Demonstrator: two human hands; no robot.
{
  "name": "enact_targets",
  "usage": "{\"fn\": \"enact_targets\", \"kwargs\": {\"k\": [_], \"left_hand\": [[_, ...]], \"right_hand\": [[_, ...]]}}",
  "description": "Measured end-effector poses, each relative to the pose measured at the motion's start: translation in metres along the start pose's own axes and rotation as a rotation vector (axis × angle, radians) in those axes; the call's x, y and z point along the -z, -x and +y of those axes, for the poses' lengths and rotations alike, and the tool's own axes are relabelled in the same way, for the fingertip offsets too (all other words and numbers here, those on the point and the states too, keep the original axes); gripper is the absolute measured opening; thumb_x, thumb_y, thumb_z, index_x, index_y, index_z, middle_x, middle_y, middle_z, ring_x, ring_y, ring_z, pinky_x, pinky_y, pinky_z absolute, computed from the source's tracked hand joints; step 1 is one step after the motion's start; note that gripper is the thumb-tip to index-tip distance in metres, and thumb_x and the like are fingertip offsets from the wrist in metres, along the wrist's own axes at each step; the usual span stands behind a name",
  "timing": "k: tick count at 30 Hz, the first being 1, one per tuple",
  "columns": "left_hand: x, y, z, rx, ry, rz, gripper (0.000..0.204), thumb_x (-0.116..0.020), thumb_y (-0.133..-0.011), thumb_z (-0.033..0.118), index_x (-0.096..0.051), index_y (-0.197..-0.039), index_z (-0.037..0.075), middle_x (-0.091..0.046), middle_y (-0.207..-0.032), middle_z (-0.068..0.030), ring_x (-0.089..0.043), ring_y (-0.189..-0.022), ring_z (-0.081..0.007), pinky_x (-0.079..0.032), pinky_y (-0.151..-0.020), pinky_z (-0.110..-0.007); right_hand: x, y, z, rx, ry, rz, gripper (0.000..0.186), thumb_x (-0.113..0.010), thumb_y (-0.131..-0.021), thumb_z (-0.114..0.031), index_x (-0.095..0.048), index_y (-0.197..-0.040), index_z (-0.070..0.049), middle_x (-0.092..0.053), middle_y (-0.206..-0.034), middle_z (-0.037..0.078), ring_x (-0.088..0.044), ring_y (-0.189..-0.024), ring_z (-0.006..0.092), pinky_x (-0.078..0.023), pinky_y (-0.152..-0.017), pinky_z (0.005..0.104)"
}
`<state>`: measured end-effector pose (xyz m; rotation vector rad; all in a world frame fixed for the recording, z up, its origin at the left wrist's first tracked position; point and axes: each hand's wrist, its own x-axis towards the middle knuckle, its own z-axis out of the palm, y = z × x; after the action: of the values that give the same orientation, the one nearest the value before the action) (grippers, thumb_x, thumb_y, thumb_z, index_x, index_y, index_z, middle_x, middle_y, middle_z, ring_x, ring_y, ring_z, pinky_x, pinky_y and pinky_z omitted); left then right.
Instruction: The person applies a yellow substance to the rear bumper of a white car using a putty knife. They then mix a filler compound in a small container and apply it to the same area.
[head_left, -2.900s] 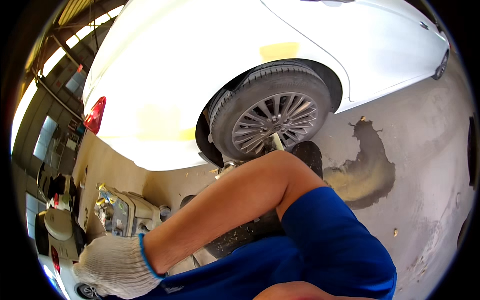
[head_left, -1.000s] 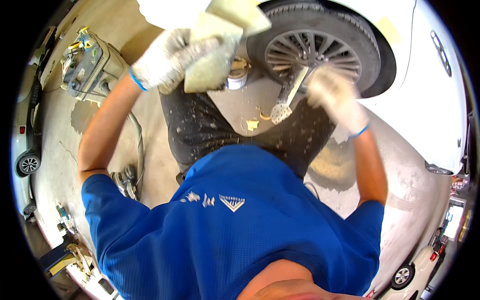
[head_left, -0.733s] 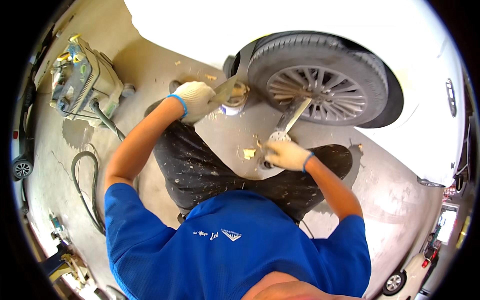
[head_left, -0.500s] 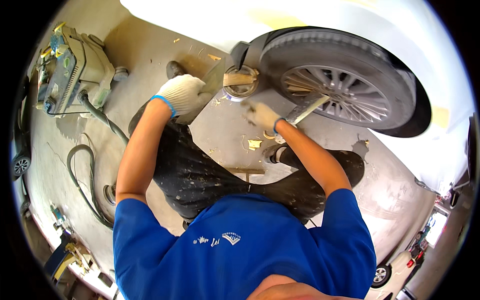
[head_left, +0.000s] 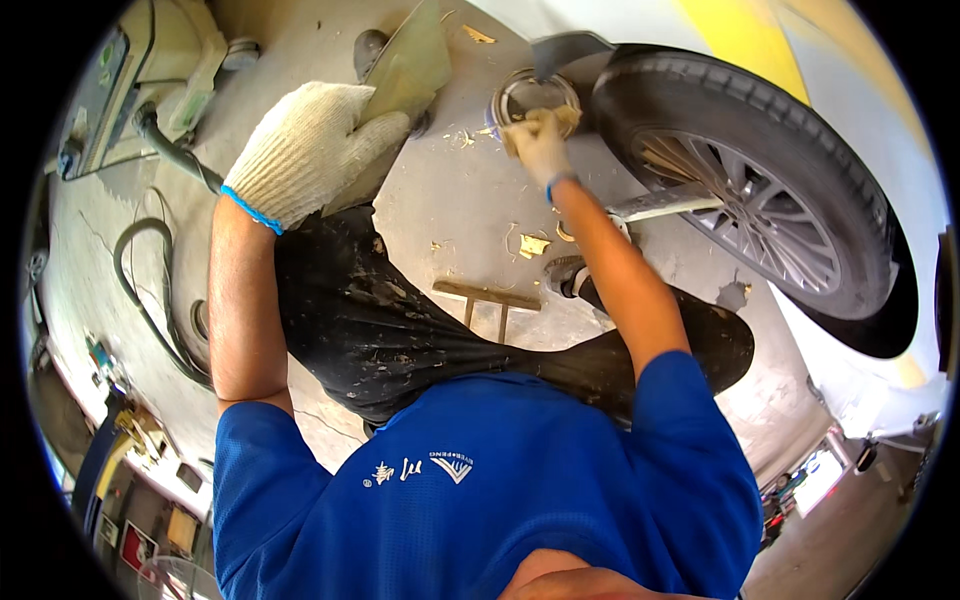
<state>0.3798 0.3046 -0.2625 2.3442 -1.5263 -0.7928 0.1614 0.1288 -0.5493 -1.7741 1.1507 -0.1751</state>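
My gloved left hand (head_left: 310, 150) is closed round a translucent greenish flat board (head_left: 405, 65), held upright left of the round can (head_left: 530, 88). My gloved right hand (head_left: 540, 140) reaches to the can's near rim, fingers bent over a tan flat piece (head_left: 566, 117) lying across it. Right of that hand, a long pale flat tool (head_left: 660, 200) with a perforated end leans against the car wheel (head_left: 860, 190), partly behind my right forearm.
The white car body (head_left: 750, 40) with yellowish patches is at upper right. A grey machine (head_left: 155, 70) and its hose (head_left: 135, 250) stand at left on the floor (head_left: 430, 190). A low wooden-topped stand (head_left: 485, 295) and paper scraps (head_left: 533, 245) lie between my legs.
My right hand has moved from near the perforated tool up to the can. My left hand has risen with the board, and the view has turned slightly.
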Motion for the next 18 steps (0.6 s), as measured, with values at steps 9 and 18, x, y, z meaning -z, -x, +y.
{"fn": "enact_targets", "kwargs": {"k": [9,18], "left_hand": [[0.0,0.001,0.004,0.056,-0.001,0.002,0.04,-0.056,-0.093,0.038,-0.069,-0.085,0.001,-0.065,-0.078,-0.0244,-0.064,-0.077,-0.0441,-0.051,-0.072,-0.05],[-0.003,0.003,0.0,-0.021,-0.056,0.078,0.042,-0.058,-0.093,0.041,-0.068,-0.088,0.0,-0.064,-0.079,-0.0252,-0.061,-0.077,-0.0451,-0.05,-0.071,-0.048]], "right_hand": [[-0.063,0.148,0.057,0.255,0.603,-0.776,0.048,-0.065,-0.085,-0.033,-0.053,-0.126,-0.011,-0.068,-0.098,0.026,-0.067,-0.093,0.0445,-0.053,-0.081,0.0536],[-0.016,0.021,-0.045,0.435,0.864,0.105,0.031,-0.064,-0.089,-0.026,-0.06,-0.113,-0.007,-0.064,-0.105,0.019,-0.065,-0.099,0.0374,-0.053,-0.082,0.0494]]}}
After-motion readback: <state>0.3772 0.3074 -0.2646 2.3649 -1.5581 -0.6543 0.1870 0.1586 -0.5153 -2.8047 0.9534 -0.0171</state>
